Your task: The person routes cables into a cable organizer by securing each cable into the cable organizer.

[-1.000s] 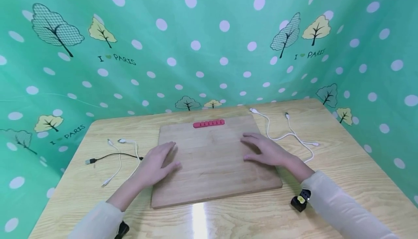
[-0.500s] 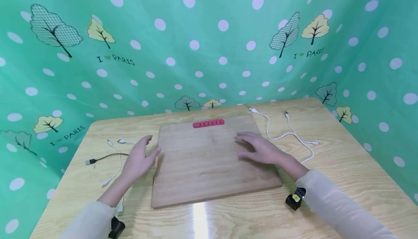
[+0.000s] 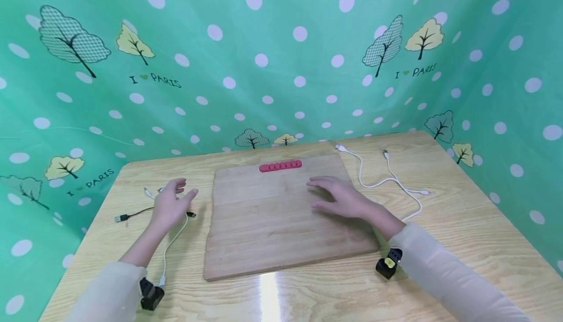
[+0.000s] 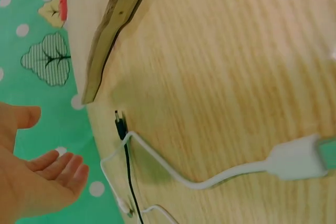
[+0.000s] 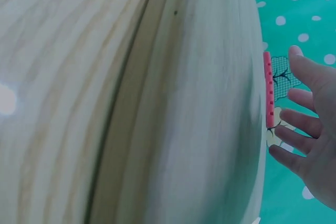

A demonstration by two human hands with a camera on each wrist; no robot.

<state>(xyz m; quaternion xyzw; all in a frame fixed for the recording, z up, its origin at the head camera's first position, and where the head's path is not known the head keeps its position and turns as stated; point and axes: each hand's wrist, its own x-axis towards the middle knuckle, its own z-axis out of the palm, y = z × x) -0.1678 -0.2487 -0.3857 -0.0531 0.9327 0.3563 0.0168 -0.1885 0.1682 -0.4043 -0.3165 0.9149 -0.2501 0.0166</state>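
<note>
My left hand (image 3: 169, 207) hovers over the cables at the left, its fingers relaxed and holding nothing. Beneath it run a white cable (image 3: 166, 253) and a black cable (image 4: 129, 174); the hand hides part of both in the head view. In the left wrist view the white cable's plug (image 4: 296, 158) lies close to the camera. My right hand (image 3: 340, 199) is over the right part of a wooden board (image 3: 268, 229), fingers spread and nothing in them. A red cable holder (image 3: 280, 166) with a row of slots lies at the board's far edge.
More white cable (image 3: 396, 180) lies right of the board, with several plug ends. Another white plug (image 3: 148, 192) shows beyond my left hand. A green dotted cloth (image 3: 272, 82) hangs behind the wooden table (image 3: 457, 214) and at its sides.
My left hand has moved left, off the board and over the cables. My right hand has drifted slightly left over the board. The cables and red holder stay where they were.
</note>
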